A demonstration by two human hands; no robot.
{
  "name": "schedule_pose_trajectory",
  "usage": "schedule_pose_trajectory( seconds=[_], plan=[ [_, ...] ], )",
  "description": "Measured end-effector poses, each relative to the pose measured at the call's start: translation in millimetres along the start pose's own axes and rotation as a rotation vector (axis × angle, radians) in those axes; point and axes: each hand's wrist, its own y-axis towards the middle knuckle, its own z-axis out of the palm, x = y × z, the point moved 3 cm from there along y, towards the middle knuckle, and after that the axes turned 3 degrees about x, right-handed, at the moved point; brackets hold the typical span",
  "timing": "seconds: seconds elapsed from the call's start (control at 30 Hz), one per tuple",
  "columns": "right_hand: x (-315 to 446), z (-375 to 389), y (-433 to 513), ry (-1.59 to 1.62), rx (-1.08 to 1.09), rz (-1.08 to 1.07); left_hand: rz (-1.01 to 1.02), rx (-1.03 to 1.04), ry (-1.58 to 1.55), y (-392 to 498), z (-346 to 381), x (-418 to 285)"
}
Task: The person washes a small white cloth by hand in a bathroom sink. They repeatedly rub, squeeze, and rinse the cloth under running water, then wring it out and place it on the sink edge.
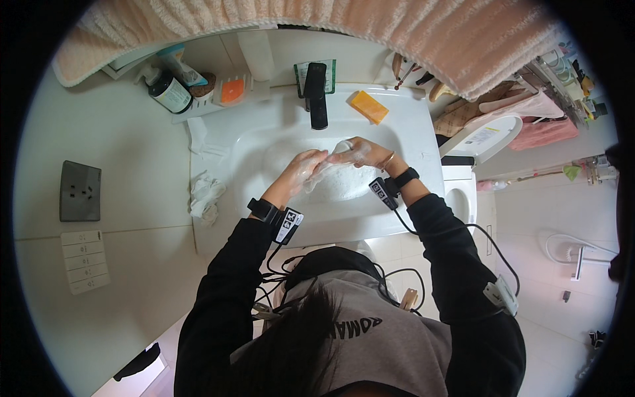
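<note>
Above a white washbasin [327, 223], both hands grip a wet white cloth [321, 172] covered in suds. My left hand [301, 169] has its fingers closed on the lower left part of it, and the cloth hangs a little below that hand. My right hand [366, 152] bunches the upper right part, with lather over its fingers. Foamy water [349, 182] lies in the bowl beneath. The black faucet [318, 99] stands just beyond the hands. On the back ledge, right of the faucet, rests a yellow-orange block [369, 107], possibly soap or a sponge.
Two crumpled white cloths [206, 196] [199, 138] lie on the basin's left rim. A dark pump bottle [169, 92] and an orange soap bar [232, 91] sit at the back left. To the right is a toilet [459, 186]. Cables [476, 227] trail from both wrists.
</note>
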Motion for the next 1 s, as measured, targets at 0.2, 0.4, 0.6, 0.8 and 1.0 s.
schedule_pose_trajectory(
  seconds=[0.2,0.4,0.6,0.8,1.0],
  plan=[
    [-1,-2,5,0.452,-0.17,-0.173,0.061,-0.052,0.179,-4,3,-2],
    [-3,30,10,0.37,-0.477,-0.175,0.186,-0.216,-0.171,24,-7,27],
    [18,69,20,-0.498,-0.716,-0.186,0.027,-0.222,-0.665,47,-3,34],
    [18,62,24,-0.378,-0.937,-0.159,0.156,-0.317,-0.455,49,11,20],
    [2,65,23,-0.175,-1.071,-0.096,-0.098,-0.199,-0.663,51,11,29]
  ],
)
